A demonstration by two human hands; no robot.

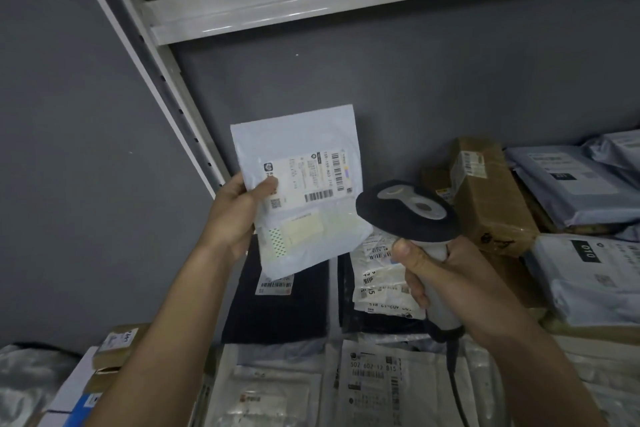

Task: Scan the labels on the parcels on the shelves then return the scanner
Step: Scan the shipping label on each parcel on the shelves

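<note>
My left hand (235,211) holds a flat white mailer parcel (304,149) up above the shelf, thumb pinching its left edge. A printed shipping label (311,178) with barcodes faces me. My right hand (440,274) grips the grey handle of a barcode scanner (408,215). Its black head sits just right of the parcel's lower corner, aimed away from me toward the shelf. A dark cable (453,374) hangs from the handle's base.
Below lie several parcels: two black bags (277,305), white labelled bags (374,371), a brown cardboard box (491,194) and grey mailers (571,184) at right. Small boxes (114,347) sit at lower left. A white shelf upright (166,87) and beam (311,7) frame the grey wall.
</note>
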